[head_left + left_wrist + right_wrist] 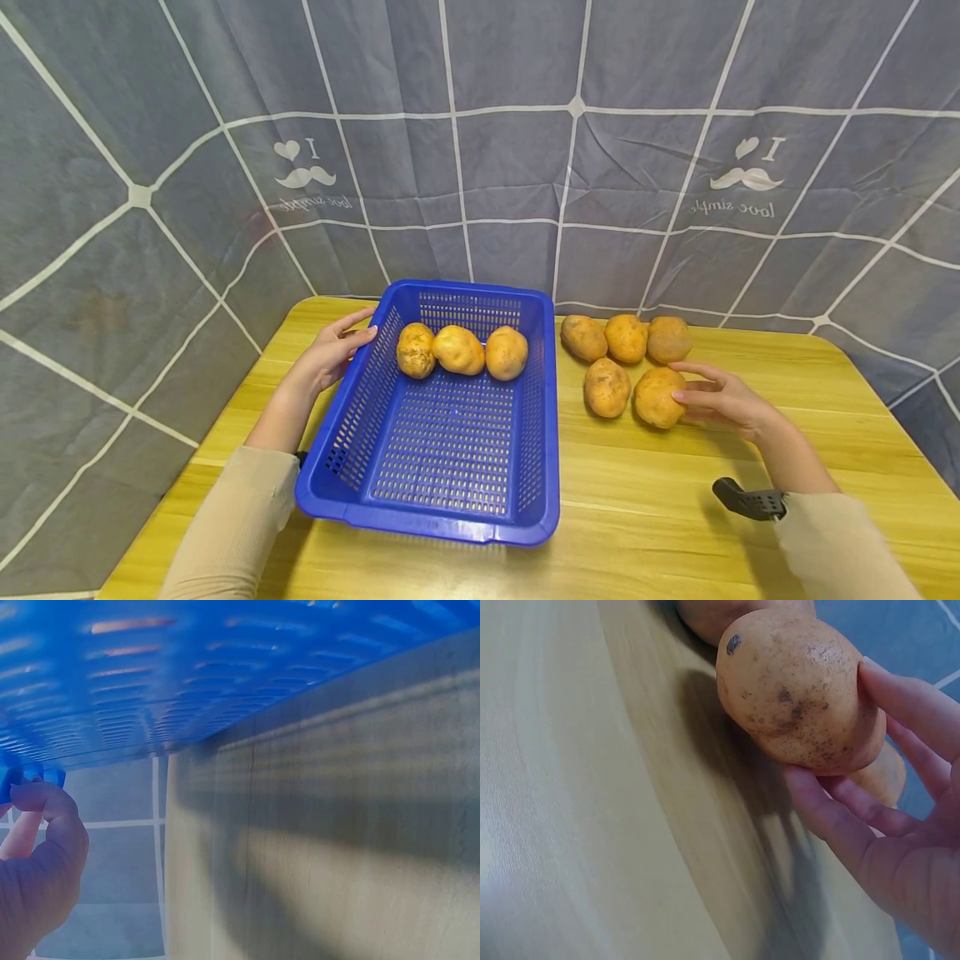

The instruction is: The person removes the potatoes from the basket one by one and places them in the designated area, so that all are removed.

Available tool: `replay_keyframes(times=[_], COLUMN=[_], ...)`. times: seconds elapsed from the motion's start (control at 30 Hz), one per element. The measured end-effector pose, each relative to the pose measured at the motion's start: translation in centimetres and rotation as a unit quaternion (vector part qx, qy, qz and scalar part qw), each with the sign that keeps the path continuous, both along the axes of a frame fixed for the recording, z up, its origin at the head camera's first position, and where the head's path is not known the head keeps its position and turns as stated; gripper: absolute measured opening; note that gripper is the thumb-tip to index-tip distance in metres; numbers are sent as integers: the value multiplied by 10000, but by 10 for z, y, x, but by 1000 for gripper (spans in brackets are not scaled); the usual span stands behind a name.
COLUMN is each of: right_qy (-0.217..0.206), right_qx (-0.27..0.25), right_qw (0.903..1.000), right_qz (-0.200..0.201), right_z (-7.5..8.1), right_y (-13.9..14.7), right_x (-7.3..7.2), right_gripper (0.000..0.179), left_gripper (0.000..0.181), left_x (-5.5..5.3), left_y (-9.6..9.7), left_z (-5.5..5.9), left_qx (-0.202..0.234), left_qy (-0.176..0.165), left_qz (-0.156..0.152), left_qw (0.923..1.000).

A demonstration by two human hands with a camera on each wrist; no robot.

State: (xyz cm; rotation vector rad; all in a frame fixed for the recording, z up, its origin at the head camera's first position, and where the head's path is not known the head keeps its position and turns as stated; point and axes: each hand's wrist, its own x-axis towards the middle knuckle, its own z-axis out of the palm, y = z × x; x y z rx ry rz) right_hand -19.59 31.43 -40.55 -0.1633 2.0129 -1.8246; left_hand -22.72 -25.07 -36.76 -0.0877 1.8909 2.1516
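A blue perforated plastic basket point(427, 517) stands on the wooden table. Three potatoes point(458, 349) lie in a row at its far end. At the basket's left rim is my left hand point(333, 350), its thumb and fingertips holding the edge; in the left wrist view the bent thumb point(64, 825) meets the rim. To the right of the basket, my right hand point(723, 400) grips a potato point(657, 398), thumb on the near side and fingers on the far side. Close up in the right wrist view, this potato point(795, 697) shows dark specks and one black spot.
Several more potatoes sit beside the held one, including one to its left point(607, 388) and a back row point(626, 338). A grey checked curtain point(510, 167) hangs behind the table point(637, 517). A black strap point(750, 502) is on the right wrist.
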Motion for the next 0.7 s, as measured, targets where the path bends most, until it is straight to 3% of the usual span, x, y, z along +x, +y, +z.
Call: replay_keyframes(times=[0.2, 0.7], right_qy=[47, -8], right_qx=[108, -192], right_qw=[9999, 9997], right_qz=[-70, -122], right_z=[-7, -10], right_y=[-2, -4], right_x=[-4, -8], right_gripper=[45, 45], left_gripper=[64, 65], left_x=[0, 0], left_y=[0, 1], left_z=[1, 1], left_qx=[51, 88], left_qy=[-27, -12], left_qz=[45, 34], left_qw=[10000, 10000])
